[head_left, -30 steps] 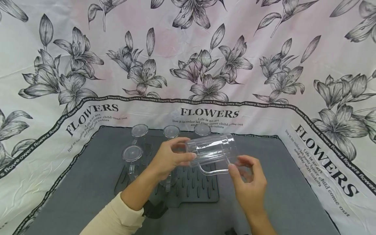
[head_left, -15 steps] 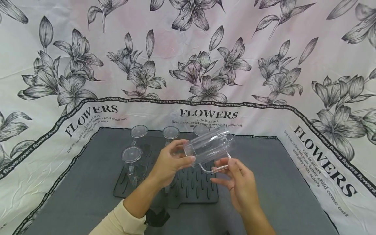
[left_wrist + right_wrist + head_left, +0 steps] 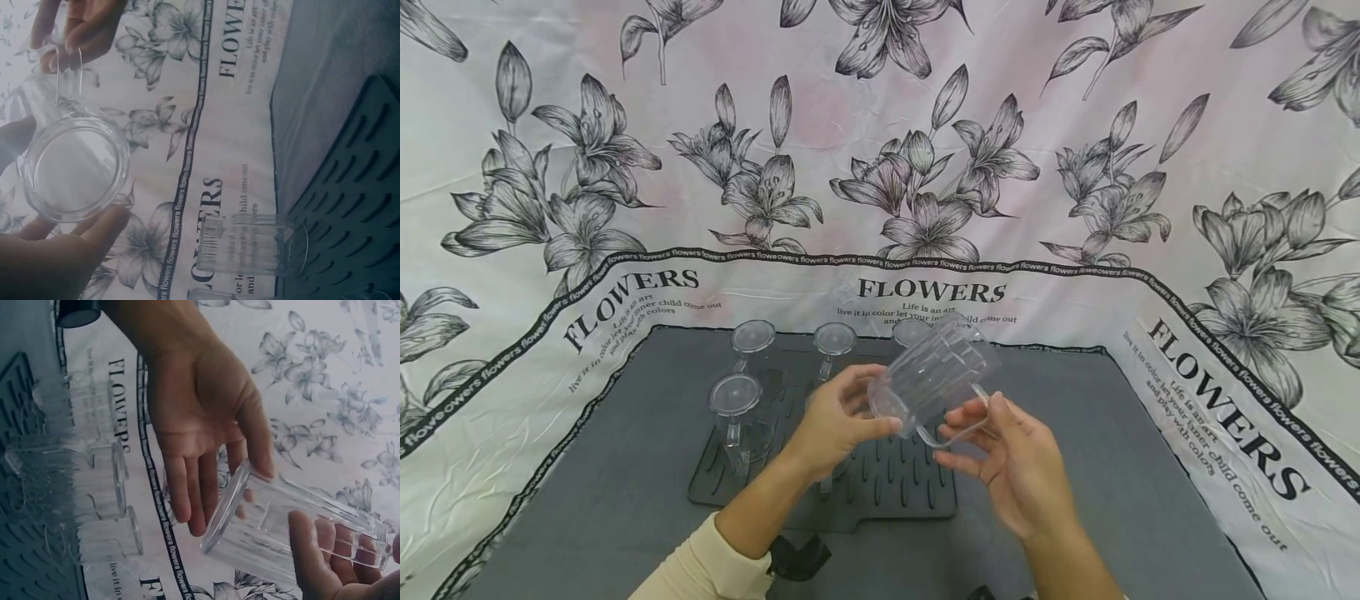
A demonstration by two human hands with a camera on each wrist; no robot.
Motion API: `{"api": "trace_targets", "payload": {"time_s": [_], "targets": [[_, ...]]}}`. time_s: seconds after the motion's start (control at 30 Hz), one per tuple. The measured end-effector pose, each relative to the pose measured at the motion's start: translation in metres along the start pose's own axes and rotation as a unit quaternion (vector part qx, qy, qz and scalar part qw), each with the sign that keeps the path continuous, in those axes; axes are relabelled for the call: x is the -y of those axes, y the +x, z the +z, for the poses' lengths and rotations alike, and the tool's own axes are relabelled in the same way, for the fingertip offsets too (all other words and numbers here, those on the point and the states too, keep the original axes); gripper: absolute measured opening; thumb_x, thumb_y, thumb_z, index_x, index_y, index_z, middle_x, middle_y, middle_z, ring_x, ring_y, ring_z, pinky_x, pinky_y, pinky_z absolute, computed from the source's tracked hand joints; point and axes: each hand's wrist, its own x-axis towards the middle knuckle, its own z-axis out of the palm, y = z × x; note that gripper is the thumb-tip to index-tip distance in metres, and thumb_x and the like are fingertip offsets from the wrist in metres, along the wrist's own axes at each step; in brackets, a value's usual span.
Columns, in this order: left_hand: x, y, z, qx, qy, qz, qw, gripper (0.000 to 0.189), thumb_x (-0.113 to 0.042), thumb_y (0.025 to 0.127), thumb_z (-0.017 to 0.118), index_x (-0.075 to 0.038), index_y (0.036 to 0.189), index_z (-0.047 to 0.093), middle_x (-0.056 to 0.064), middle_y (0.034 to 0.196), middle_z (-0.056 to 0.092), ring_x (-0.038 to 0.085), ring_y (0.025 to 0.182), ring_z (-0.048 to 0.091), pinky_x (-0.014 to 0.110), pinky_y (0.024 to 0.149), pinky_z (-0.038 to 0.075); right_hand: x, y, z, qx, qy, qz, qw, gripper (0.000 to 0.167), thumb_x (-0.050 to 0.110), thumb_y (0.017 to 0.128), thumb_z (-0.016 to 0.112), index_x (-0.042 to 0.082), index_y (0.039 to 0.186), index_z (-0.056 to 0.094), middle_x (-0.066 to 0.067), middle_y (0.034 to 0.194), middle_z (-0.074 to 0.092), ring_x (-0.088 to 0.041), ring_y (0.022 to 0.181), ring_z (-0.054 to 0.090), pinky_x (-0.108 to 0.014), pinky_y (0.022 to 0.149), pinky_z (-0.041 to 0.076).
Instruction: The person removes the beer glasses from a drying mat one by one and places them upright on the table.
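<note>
Clear mugs (image 3: 735,395), glass or plastic, stood along the left and back of the ribbed mat (image 3: 895,507), discs up, so seemingly upside down; at least four, maybe another behind your left hand (image 3: 831,425). That hand, above the middle of the mat, gripped the held mug (image 3: 936,371) by its base end, thumb against fingers. The mug was in the air over the mat's right side, tilted, mouth end up and rightward. Your right hand (image 3: 1022,458), just right of the mat, pinched the handle, other fingers loose. Step in hand, my read: angling the mug between two hands. Next move probably called for a settled tilt and one sure hold before either hand let go.

Surface: a dark strap (image 3: 801,558) at your left cuff, in front of the mat; grey table (image 3: 1090,467) past the mat both sides. Room: pale floral cloth (image 3: 820,217) hung behind the mat and down both sides, lettered FLOWERS.
</note>
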Motion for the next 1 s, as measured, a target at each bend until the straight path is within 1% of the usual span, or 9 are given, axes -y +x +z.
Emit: {"api": "trace_targets", "payload": {"time_s": [0.1,0.2,0.27,0.33,0.4,0.5,0.63,0.83,1.0], "targets": [[0.003,0.0,-0.001,0.01,0.028,0.003,0.9996,0.068,0.004,0.08,0.075,-0.002,0.139,0.042,0.024,0.141,0.04,0.032,0.127,0.046,0.038,0.098,0.044,0.002,0.0,0.0,0.005,-0.011,0.004,0.9999,0.03,0.018,0.105,0.044,0.001,0.091,0.064,-0.012,0.093,0.066,-0.025,0.088,0.065,-0.055,0.079,0.052],[0.005,0.0,-0.001,0.02,0.053,0.008,0.9984,0.068,0.002,0.081,0.076,-0.001,0.14,0.042,0.021,0.141,0.041,0.032,0.129,0.044,0.038,0.102,0.039,0.005,-0.001,-0.001,0.017,-0.03,0.0,0.9994,0.027,0.012,0.104,0.045,0.003,0.088,0.064,-0.01,0.089,0.065,-0.024,0.087,0.066,-0.054,0.078,0.053],[0.005,-0.002,-0.003,0.021,0.073,0.012,0.9971,0.069,0.0,0.081,0.076,-0.002,0.14,0.041,0.018,0.142,0.042,0.031,0.13,0.042,0.037,0.103,0.039,0.007,-0.002,-0.001,0.023,-0.049,-0.005,0.9985,0.025,0.01,0.103,0.046,0.003,0.087,0.064,-0.009,0.087,0.065,-0.023,0.086,0.066,-0.054,0.078,0.053],[0.004,-0.003,-0.005,0.019,0.095,0.02,0.9951,0.07,-0.002,0.081,0.077,-0.003,0.141,0.041,0.016,0.141,0.043,0.03,0.13,0.043,0.035,0.102,0.039,0.009,-0.002,0.0,0.017,-0.081,-0.012,0.9965,0.023,0.008,0.102,0.048,0.0,0.087,0.064,-0.01,0.086,0.065,-0.024,0.085,0.066,-0.053,0.077,0.053],[0.001,-0.005,-0.009,0.007,0.122,0.03,0.9921,0.07,-0.004,0.081,0.078,-0.005,0.141,0.042,0.014,0.14,0.045,0.028,0.129,0.043,0.033,0.101,0.04,0.011,-0.002,0.0,-0.001,-0.114,-0.017,0.9933,0.023,0.008,0.101,0.051,-0.005,0.087,0.063,-0.011,0.085,0.064,-0.024,0.085,0.065,-0.053,0.077,0.053],[-0.005,-0.01,-0.017,-0.013,0.152,0.044,0.9873,0.07,-0.005,0.08,0.079,-0.006,0.141,0.044,0.011,0.139,0.046,0.027,0.127,0.045,0.032,0.099,0.042,0.015,0.0,-0.001,-0.041,-0.157,-0.023,0.9865,0.026,0.009,0.099,0.055,-0.012,0.085,0.06,-0.013,0.084,0.064,-0.024,0.085,0.064,-0.051,0.077,0.053],[-0.016,-0.019,-0.029,-0.036,0.175,0.059,0.9821,0.071,-0.005,0.08,0.079,-0.005,0.141,0.044,0.012,0.14,0.046,0.03,0.127,0.045,0.034,0.098,0.044,0.019,0.002,-0.006,-0.082,-0.185,-0.03,0.9788,0.03,0.01,0.098,0.058,-0.018,0.085,0.057,-0.015,0.083,0.064,-0.024,0.084,0.063,-0.049,0.077,0.054],[-0.035,-0.035,-0.05,-0.076,0.184,0.082,0.9766,0.069,-0.001,0.08,0.078,-0.001,0.14,0.043,0.014,0.139,0.046,0.031,0.125,0.046,0.035,0.098,0.044,0.02,0.006,-0.016,-0.115,-0.208,-0.049,0.9701,0.031,0.009,0.097,0.06,-0.02,0.087,0.056,-0.014,0.082,0.064,-0.024,0.082,0.064,-0.046,0.075,0.055],[-0.047,-0.05,-0.074,-0.12,0.191,0.085,0.9705,0.067,0.0,0.083,0.075,-0.002,0.142,0.042,0.013,0.138,0.046,0.028,0.124,0.046,0.031,0.096,0.045,0.02,0.01,-0.024,-0.134,-0.219,-0.053,0.9651,0.032,0.01,0.096,0.062,-0.021,0.089,0.056,-0.012,0.081,0.065,-0.023,0.081,0.064,-0.041,0.074,0.056]]}}
